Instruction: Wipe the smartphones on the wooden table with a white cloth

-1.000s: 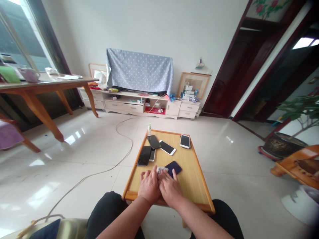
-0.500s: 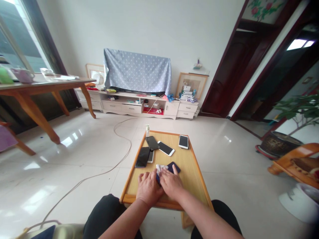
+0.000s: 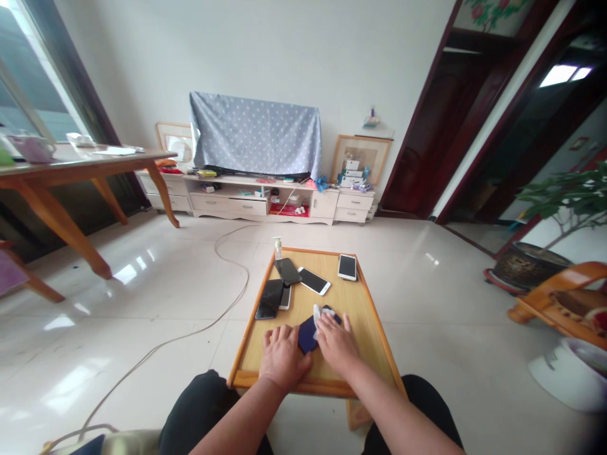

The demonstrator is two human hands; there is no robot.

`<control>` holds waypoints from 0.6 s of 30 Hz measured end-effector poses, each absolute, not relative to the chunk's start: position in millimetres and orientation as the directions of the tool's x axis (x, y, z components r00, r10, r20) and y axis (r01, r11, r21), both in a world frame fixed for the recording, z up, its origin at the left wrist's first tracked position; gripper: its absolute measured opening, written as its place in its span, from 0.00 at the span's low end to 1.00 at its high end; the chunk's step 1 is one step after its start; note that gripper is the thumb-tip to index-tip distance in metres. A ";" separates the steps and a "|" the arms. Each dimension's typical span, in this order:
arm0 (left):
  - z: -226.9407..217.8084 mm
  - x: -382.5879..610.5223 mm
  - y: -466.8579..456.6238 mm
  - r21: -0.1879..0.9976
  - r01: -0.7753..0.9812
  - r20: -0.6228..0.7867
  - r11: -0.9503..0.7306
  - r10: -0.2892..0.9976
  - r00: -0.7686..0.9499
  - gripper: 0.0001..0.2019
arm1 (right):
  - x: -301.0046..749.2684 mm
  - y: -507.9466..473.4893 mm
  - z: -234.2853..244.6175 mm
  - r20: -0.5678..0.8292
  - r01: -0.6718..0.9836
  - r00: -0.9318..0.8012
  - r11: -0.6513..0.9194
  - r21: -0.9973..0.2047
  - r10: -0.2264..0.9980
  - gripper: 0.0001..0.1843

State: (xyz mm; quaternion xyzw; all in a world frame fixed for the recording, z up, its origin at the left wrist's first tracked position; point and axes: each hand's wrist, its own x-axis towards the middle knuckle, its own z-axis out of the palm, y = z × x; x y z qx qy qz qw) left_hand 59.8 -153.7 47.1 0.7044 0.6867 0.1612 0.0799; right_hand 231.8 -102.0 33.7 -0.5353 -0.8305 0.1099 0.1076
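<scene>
A dark blue phone lies flat and slanted near the front of the small wooden table. My right hand presses a crumpled white tissue onto the phone's upper right part, fingers on top of it. At the phone's lower left edge rests my left hand. Its fingers are spread on the tabletop, and the thumb lies by the phone's near corner. Part of the phone is hidden under the tissue and my right hand.
Beyond my hands lie a white-framed phone, a black phone partly over another white one, a dark phone and a white phone at the far right. A pump bottle stands at the far left corner.
My right hand has slid with the tissue to the right and away from me across the phone, uncovering its left part. My left hand has stayed nearly in place.
</scene>
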 end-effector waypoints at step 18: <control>36.3 62.1 -152.0 0.300 0.952 0.158 -0.061 0.987 0.014 0.29 | 257.3 -117.4 32.8 0.057 0.914 -0.256 0.261 -0.311 0.965 0.27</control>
